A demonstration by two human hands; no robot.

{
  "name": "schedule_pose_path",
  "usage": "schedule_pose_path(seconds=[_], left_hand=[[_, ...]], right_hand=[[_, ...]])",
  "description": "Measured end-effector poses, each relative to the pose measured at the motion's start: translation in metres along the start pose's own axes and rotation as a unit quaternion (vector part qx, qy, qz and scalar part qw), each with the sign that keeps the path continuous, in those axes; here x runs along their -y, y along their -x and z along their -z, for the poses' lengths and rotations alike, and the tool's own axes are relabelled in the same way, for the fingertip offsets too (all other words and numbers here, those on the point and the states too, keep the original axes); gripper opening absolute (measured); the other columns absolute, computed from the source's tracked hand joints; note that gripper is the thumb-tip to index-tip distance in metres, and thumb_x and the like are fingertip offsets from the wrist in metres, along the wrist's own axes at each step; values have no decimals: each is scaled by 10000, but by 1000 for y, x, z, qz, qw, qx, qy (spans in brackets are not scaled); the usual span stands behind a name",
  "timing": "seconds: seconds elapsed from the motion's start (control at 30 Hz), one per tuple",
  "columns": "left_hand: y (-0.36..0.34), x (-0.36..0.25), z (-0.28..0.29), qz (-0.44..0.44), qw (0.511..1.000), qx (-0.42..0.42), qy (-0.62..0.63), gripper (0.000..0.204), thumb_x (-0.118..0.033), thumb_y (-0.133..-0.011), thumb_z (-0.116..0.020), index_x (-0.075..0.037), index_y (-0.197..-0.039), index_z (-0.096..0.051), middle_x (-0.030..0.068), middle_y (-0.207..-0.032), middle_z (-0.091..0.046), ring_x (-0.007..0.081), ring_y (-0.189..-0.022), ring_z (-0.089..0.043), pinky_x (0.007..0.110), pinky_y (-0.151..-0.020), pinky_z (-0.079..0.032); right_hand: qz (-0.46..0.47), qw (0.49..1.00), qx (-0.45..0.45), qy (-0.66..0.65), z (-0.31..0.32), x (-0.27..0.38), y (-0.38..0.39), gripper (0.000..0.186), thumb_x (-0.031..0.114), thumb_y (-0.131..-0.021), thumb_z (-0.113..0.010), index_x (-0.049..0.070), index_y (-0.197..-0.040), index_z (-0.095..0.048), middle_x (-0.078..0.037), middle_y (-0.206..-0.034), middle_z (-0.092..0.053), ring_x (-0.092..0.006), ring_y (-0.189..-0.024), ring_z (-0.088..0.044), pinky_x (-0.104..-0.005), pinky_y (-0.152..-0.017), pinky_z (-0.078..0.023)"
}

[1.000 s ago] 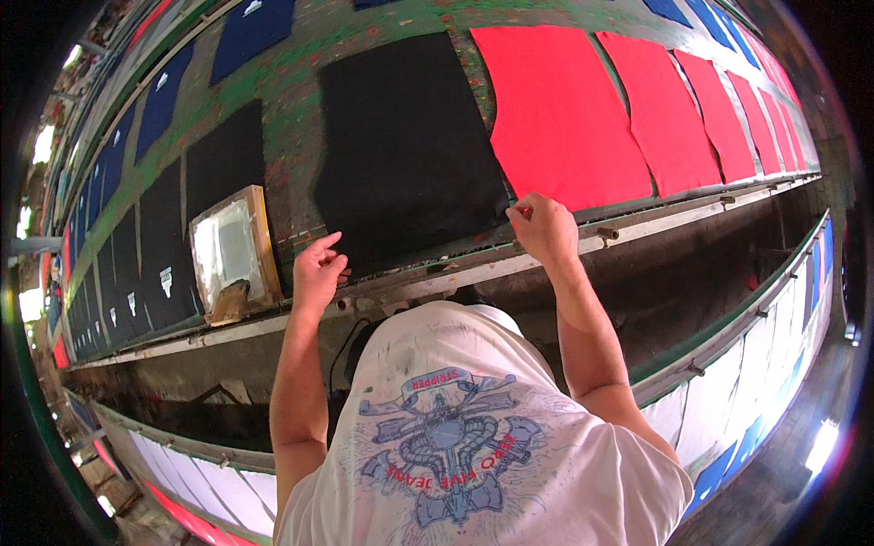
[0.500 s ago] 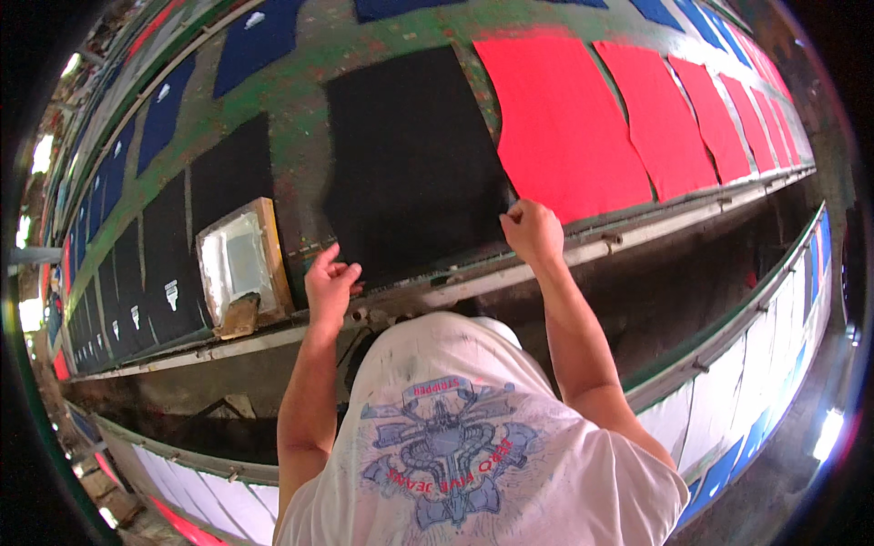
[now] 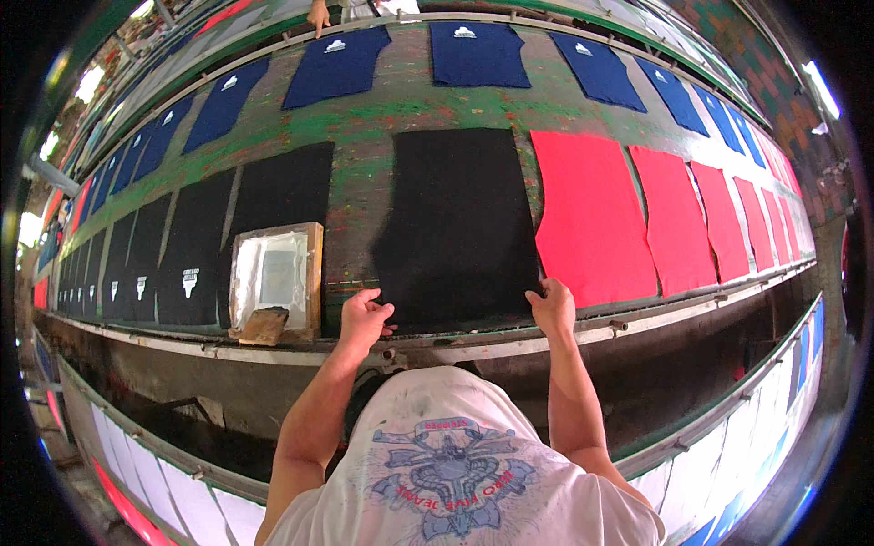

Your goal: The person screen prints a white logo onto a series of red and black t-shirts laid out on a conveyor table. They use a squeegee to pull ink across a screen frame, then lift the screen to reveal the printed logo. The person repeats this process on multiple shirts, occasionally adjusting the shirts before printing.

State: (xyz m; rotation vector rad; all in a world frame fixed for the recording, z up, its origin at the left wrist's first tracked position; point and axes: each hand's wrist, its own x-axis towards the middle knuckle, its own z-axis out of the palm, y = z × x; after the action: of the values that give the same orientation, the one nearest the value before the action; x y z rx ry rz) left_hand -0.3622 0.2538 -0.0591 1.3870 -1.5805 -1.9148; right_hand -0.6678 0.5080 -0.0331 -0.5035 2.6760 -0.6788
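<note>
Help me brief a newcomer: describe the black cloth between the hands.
On the long table, find the wooden frame. The black cloth lies between it and the red cloths. It alone has the left hand and right hand at its near corners.

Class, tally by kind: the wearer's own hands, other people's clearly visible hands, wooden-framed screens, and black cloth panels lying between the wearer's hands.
Wearer's hands (left hand, right hand): 2
Other person's hand: 1
Wooden-framed screen: 1
Black cloth panel: 1
Total: 5
</note>
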Motion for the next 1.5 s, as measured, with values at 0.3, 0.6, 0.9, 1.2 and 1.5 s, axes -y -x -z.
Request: schedule_pose_path(seconds=[0.3,0.6,0.9,1.2,1.5], left_hand=[[2,-12,-3,6,994,14,-109,627,-41,-1019,-775,89,-1578,-522,88,-910,-699,126,-668,-675,328,-526,-603],[-4,-13,-11,-193,905,-100,-366,755,-115,-851,-854,-33,-1556,-597,166,-1162,-753,373,-1029,-742,514,-910,-596],[-49,-43,-65,-388,672,128,-617,851,-665,-1078,-581,-172,-1746,-391,169,-1846,-235,458,-1702,-180,620,-1381,-176],[-182,-97,-93,-392,652,55,-647,889,-738,-1094,-467,-166,-1764,-350,174,-1856,-217,448,-1704,-197,666,-1372,-164],[-224,-124,-123,-295,679,35,-671,916,-787,-1088,-396,-204,-1787,-291,112,-1880,-157,426,-1723,-130,696,-1372,-92]], right_hand=[[5,999,8,-35,-10,-15,-9,432,286,-922,-864,-12,-1225,-783,-247,-1093,-800,-422,-1054,-780,-500,-912,-597],[52,997,-21,45,-3,-16,6,453,296,-934,-861,92,-1318,-733,-217,-1105,-818,-432,-1059,-786,-529,-914,-613],[122,983,-130,-46,-12,-14,28,505,199,-943,-855,138,-1425,-717,-200,-1129,-803,-407,-1007,-787,-507,-880,-625],[171,977,-126,-18,-11,-14,26,309,187,-984,-749,141,-1289,-776,-162,-1074,-775,-421,-940,-768,-518,-814,-629],[159,977,-139,-25,-14,-21,26,432,49,-926,-736,135,-1349,-726,-163,-1171,-699,-425,-943,-742,-531,-780,-619]])
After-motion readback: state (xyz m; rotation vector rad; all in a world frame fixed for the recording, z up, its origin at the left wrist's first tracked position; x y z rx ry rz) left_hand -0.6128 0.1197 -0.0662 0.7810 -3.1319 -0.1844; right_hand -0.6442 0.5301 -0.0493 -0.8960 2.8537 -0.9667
